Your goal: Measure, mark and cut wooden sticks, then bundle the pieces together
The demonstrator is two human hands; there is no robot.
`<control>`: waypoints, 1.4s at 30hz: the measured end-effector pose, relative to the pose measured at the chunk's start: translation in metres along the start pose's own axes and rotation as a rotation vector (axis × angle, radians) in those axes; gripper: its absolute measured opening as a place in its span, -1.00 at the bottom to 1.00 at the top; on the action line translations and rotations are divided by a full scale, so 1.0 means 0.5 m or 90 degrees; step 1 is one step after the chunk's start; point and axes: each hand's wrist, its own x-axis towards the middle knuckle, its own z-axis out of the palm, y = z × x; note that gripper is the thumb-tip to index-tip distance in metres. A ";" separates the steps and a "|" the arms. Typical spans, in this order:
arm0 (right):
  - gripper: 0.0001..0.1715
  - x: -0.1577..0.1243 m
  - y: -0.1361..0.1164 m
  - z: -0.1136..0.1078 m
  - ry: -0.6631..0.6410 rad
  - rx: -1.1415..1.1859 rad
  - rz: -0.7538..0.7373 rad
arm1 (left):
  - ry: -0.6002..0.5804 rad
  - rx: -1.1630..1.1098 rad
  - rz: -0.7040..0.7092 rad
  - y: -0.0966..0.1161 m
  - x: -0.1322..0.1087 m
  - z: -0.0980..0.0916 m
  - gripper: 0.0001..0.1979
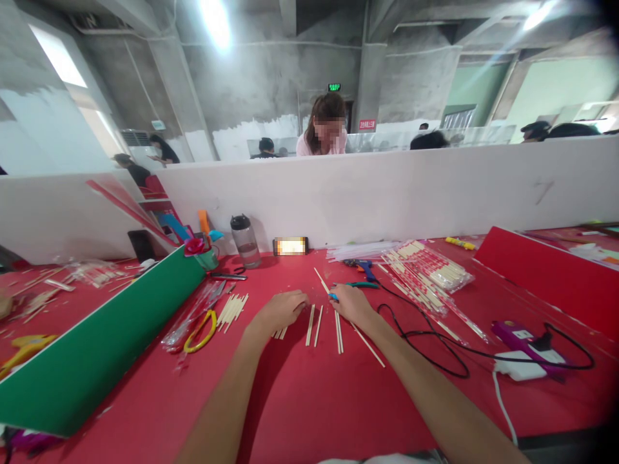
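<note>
My left hand rests low over the red table with its fingers curled together and tips pointing down; what they pinch, if anything, is hidden. Short wooden sticks show under its wrist side. My right hand, wearing a blue ring, has its fingers closed around a long thin wooden stick, which slants out on both sides of it. Between and below the hands lie several short wooden sticks, set apart in small groups. Another pair of sticks lies just below my right fingers.
Left are yellow-handled scissors, a stick pile, a water bottle and a green divider. A phone leans at the back. Right are a glue gun, bagged sticks, black cable and a power strip. A person sits beyond the partition.
</note>
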 end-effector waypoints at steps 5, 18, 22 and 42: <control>-0.80 -0.001 -0.013 0.010 0.009 0.019 0.033 | -0.007 -0.009 0.005 -0.003 0.002 0.003 -0.77; -0.73 0.000 -0.015 0.010 -0.033 0.060 0.042 | 0.017 -0.100 0.051 0.000 0.007 0.023 -0.77; -0.78 -0.002 -0.018 0.005 -0.030 0.046 0.048 | 0.009 -0.129 0.067 0.003 0.007 0.028 -0.78; -0.81 0.005 -0.011 0.009 -0.002 0.062 0.037 | -0.005 -0.240 0.074 -0.018 0.017 0.054 -0.70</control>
